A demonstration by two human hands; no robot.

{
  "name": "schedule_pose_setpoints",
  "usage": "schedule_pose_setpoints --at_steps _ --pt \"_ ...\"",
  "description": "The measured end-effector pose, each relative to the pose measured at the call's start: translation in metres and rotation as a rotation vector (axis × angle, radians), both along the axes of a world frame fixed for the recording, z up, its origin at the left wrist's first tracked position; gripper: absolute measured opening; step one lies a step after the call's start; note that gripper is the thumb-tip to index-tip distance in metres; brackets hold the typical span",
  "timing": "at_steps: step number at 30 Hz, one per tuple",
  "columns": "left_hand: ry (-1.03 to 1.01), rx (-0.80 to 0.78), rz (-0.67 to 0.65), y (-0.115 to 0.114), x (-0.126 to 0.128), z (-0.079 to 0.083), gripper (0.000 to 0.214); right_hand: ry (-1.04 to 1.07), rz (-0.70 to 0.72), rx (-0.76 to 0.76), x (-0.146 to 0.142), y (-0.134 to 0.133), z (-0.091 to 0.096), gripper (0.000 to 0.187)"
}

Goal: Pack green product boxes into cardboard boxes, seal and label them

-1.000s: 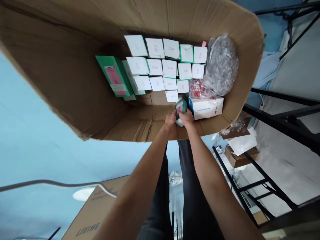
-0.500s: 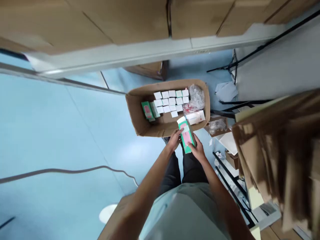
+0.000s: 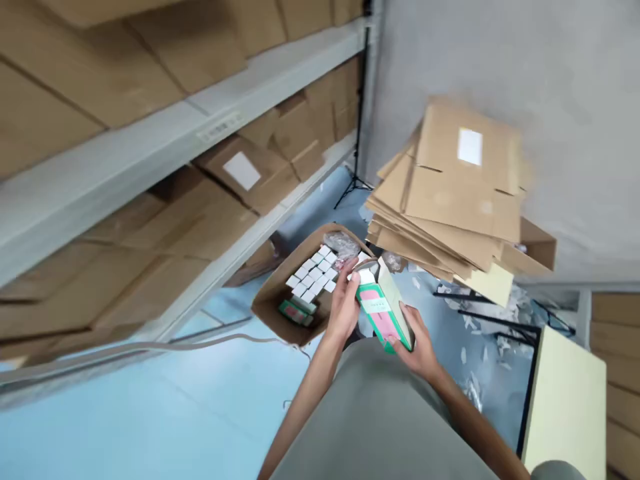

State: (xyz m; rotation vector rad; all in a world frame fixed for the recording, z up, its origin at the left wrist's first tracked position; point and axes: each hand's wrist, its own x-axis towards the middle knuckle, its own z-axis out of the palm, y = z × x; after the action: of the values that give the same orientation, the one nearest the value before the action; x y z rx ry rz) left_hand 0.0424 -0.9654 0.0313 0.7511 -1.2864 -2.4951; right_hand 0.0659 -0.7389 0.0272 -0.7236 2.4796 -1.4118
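Note:
A green and pink carton (image 3: pixel 383 317) with a white label is tilted in front of my body, its upper end open and a white flap raised. My right hand (image 3: pixel 420 347) grips the lower end, with the thumb across the front. At the open end, my left hand (image 3: pixel 343 307) has its thumb and fingers closed around the edge by the flap. Below and to the left sits a cardboard box (image 3: pixel 273 303). It contains rows of small white-topped cartons (image 3: pixel 315 273), green cartons (image 3: pixel 296 312) lying on their side, and clear plastic wrap (image 3: pixel 341 245).
Shelves (image 3: pixel 280 207) loaded with brown boxes run along the left. A stack of flattened cardboard (image 3: pixel 450 193) stands ahead on the right. A pale tabletop (image 3: pixel 565 407) is at lower right. Paper scraps (image 3: pixel 473 390) litter the floor, and a grey cable (image 3: pixel 150 347) crosses at left.
My view has swung to the right, bringing the shelves and the cardboard stack into sight. The carton is closer to my body, and its open end now shows. Both hands stay on it.

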Motion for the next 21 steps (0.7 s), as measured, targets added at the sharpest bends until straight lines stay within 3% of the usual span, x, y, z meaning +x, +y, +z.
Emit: schedule_pose_setpoints --at_steps 4,10,16,21 --pt "0.081 0.073 -0.240 0.049 0.000 0.059 0.060 0.171 -0.236 -0.012 0.058 0.032 0.038 0.083" --pt "0.212 0.041 -0.620 0.154 -0.007 0.108 0.058 0.297 -0.621 0.006 0.114 0.083 0.061 0.085" --pt "0.346 -0.055 -0.853 0.285 0.001 0.131 0.054 0.372 -0.898 0.000 0.143 0.163 0.057 0.091" --pt "0.355 -0.076 -1.070 0.424 0.006 0.131 0.054 0.386 -1.109 -0.029 0.162 0.257 0.047 0.093"
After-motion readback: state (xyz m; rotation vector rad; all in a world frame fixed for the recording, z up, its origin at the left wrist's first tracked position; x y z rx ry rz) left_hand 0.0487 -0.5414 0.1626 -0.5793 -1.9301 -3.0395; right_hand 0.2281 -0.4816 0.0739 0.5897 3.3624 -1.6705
